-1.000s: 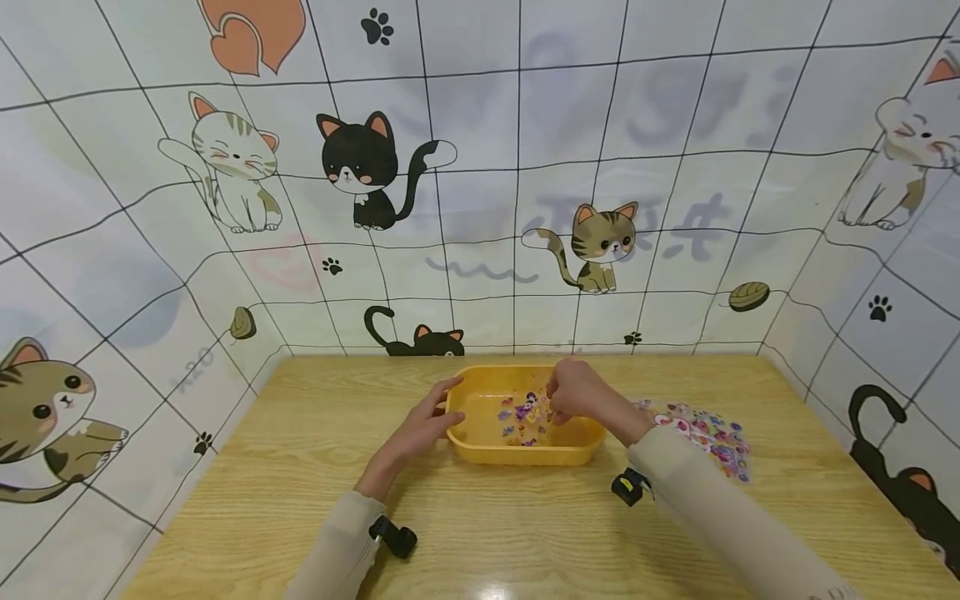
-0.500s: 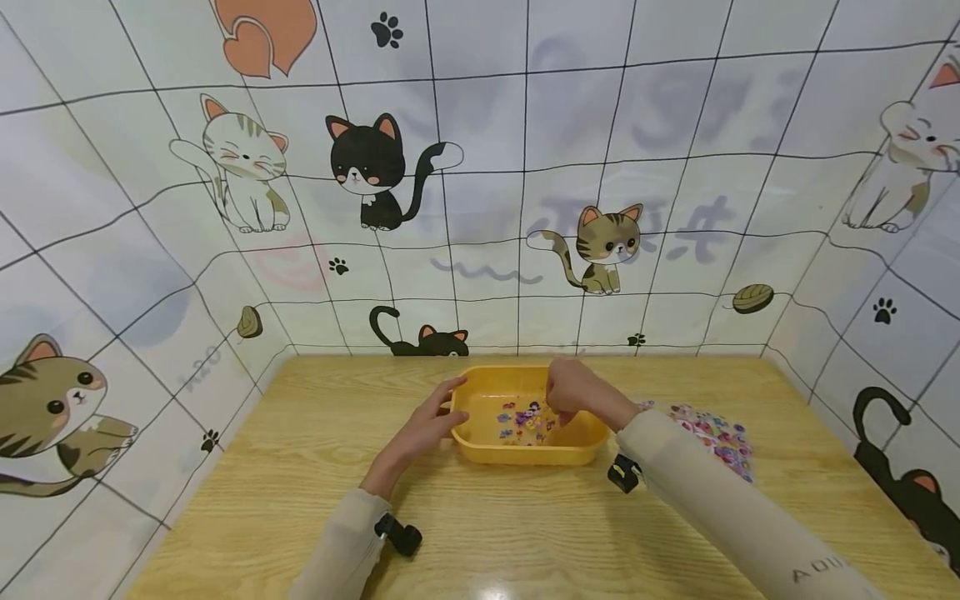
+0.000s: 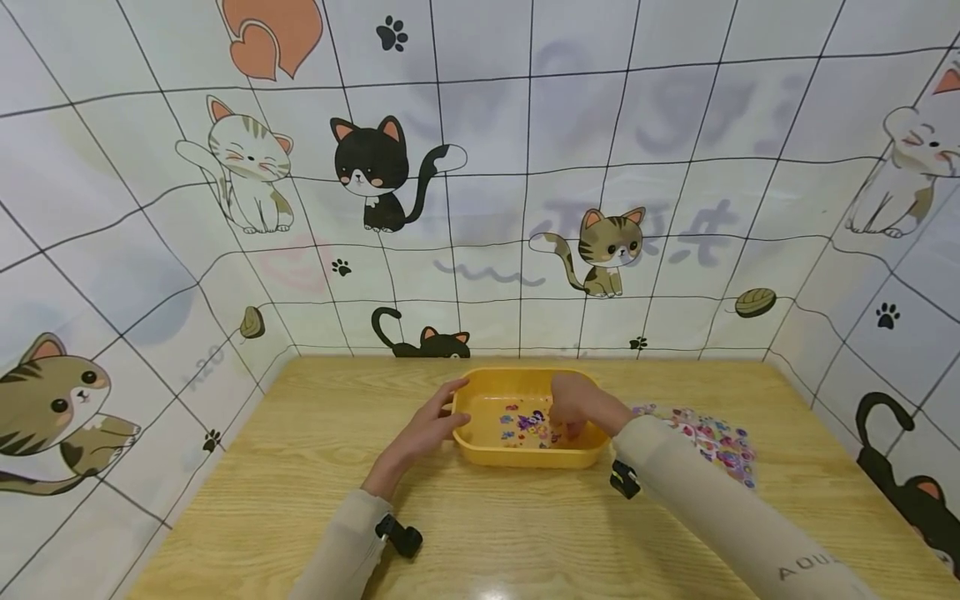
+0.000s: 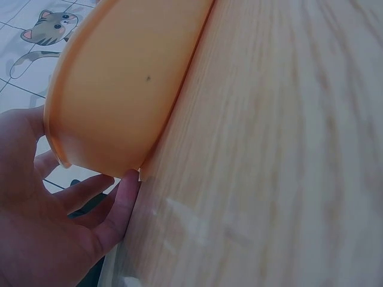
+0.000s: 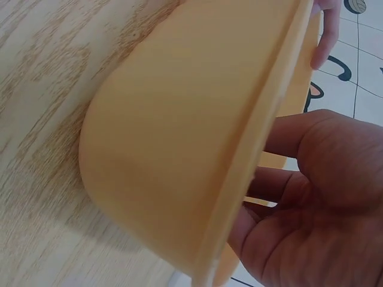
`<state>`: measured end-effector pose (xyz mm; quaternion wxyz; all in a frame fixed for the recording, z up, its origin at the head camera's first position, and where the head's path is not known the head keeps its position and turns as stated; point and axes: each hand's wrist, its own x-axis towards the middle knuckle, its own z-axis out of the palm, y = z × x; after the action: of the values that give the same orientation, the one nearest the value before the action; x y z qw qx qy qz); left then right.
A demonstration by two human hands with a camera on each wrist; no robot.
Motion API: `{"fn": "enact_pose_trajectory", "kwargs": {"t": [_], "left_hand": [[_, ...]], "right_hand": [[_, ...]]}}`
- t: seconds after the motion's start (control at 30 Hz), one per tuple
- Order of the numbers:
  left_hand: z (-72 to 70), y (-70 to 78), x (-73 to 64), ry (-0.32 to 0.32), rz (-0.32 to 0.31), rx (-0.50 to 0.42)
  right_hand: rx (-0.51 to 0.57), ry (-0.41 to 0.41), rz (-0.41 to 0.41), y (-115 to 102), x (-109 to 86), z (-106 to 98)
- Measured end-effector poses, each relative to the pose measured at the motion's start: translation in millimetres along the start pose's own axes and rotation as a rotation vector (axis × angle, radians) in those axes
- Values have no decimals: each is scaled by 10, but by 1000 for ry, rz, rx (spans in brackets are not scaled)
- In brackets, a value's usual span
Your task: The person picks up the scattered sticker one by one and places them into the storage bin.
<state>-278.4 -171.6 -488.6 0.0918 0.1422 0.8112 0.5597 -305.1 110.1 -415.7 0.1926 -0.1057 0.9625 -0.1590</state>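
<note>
A yellow plastic tray [image 3: 517, 457] stands on the table, with small colourful flat pieces [image 3: 528, 421] scattered on its floor. My left hand [image 3: 431, 423] holds the tray's left end, thumb over the rim and the other fingers along the outside. In the left wrist view, fingertips [image 4: 127, 179] touch the tray's outer wall low down, near the tabletop. My right hand [image 3: 577, 402] reaches over the right rim into the tray, just beside the pieces. In the right wrist view its fingers pass behind the wall, so the fingertips are hidden, and I cannot tell whether they pinch a piece.
A patch of similar colourful pieces [image 3: 720, 442] lies on the wooden table [image 3: 510, 533] to the right, partly behind the right sleeve [image 3: 697, 483]. A wall covering with cartoon cats [image 3: 375, 175] surrounds the table at the back and sides.
My right hand has dipped lower into the tray, its fingers now nearer the floor on the right side. The left hand keeps its hold, and the head view has shifted slightly.
</note>
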Motion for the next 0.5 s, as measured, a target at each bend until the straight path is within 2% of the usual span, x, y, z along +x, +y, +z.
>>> {"fn": "enact_pose_trajectory", "kwargs": {"t": [0.27, 0.5], "left_hand": [[9, 1, -6, -3, 3, 0], [10, 3, -4, 4, 2, 13]], "right_hand": [[-8, -27, 57, -44, -51, 0], [-57, 37, 0, -4, -66, 25]]}}
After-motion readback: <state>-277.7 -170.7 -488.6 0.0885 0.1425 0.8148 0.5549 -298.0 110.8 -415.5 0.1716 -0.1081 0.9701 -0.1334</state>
